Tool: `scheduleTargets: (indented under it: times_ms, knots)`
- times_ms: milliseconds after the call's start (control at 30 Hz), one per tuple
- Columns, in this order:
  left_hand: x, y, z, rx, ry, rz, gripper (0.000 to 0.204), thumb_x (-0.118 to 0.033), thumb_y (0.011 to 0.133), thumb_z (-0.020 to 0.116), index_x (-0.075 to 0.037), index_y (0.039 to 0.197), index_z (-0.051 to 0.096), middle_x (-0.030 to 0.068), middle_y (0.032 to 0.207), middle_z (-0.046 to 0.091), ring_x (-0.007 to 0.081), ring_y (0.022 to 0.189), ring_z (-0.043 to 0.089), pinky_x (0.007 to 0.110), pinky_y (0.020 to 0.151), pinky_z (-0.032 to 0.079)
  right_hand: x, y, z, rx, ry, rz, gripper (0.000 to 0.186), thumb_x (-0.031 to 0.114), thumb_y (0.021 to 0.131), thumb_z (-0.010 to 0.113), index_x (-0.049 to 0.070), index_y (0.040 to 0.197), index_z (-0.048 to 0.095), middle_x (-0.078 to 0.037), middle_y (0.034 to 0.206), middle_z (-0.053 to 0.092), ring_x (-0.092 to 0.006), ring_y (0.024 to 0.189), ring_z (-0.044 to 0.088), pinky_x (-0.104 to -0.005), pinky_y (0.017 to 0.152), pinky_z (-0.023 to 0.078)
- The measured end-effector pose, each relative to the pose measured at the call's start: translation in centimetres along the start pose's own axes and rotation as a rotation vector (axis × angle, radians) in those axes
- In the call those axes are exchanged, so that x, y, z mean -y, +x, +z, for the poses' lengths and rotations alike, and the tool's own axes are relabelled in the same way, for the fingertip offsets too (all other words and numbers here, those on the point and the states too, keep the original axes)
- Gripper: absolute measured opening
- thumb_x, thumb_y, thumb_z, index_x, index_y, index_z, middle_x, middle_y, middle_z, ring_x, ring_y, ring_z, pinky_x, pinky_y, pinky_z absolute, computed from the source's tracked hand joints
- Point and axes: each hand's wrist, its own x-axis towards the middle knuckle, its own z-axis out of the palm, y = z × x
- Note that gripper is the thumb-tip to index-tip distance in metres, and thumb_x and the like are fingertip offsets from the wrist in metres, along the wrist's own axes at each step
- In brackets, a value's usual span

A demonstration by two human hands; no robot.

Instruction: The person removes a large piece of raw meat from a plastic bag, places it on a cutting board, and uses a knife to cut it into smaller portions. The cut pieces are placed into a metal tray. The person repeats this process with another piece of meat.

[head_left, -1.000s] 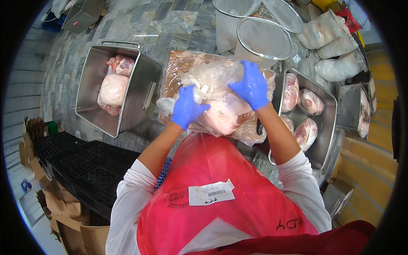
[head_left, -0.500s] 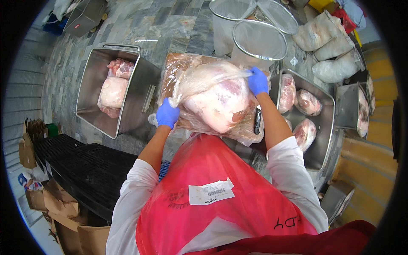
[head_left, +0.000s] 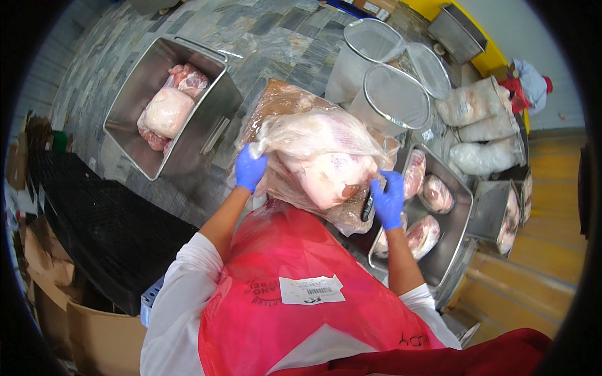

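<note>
A large pale piece of raw meat (head_left: 325, 182) lies on a board, with see-through plastic film (head_left: 295, 135) draped over its far side and spread beneath it. My left hand (head_left: 250, 169), in a blue glove, is closed on a bunched edge of the film at the meat's left. At its lower right corner, my blue-gloved right hand (head_left: 387, 199) is closed with fingertips pinching the film's edge, as far as I can see. Just left of those fingers lies a knife with a black handle (head_left: 367, 208); its blade is hidden.
To the left stands a steel tub (head_left: 219, 81) holding meat. Another steel tub (head_left: 448, 260) with several wrapped pieces is at the right. Bins lined with see-through bags (head_left: 392, 103) stand beyond the board. A black pallet (head_left: 106, 232) and cardboard boxes (head_left: 106, 332) are at lower left.
My right hand has come down from the meat's upper right to its lower right, drawing film across the top. My left hand keeps its grip. The whole view has turned and shifted.
</note>
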Motion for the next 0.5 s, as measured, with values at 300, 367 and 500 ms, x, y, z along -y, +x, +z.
scheduleTargets:
  times_ms: [300,367,500]
  knots:
    - [4.5,6.8,5.1,0.17,0.002,-0.142,0.04,-0.021,0.078,0.067,-0.002,0.113,0.068,0.0234,0.108,0.071,0.0404,0.104,0.067,0.044,0.087,0.053,1.4,15.0,6.8,0.452,0.105,-0.089,0.067,0.046,0.099,0.053,0.006,0.151,0.042,-0.02,0.152,0.046,-0.033,0.142,0.042,-0.0391,0.118,0.029]
    - [6.0,7.1,6.8,0.154,-0.02,-0.283,0.044,-0.021,0.077,0.066,-0.001,0.115,0.069,0.0269,0.114,0.069,0.0413,0.108,0.066,0.044,0.089,0.052,-0.4,17.8,8.3,0.53,0.147,-0.027,0.065,0.048,0.102,0.047,0.005,0.151,0.042,-0.017,0.154,0.045,-0.0299,0.142,0.043,-0.0373,0.118,0.029]
    - [7.4,7.5,8.5,0.109,0.039,-0.436,0.043,-0.022,0.076,0.066,0.006,0.108,0.071,0.03,0.113,0.068,0.0425,0.11,0.066,0.046,0.089,0.052,-2.5,19.9,10.2,0.673,0.451,0.377,0.062,0.051,0.104,0.041,0.009,0.149,0.048,-0.012,0.151,0.05,-0.0262,0.134,0.052,-0.0351,0.115,0.035]
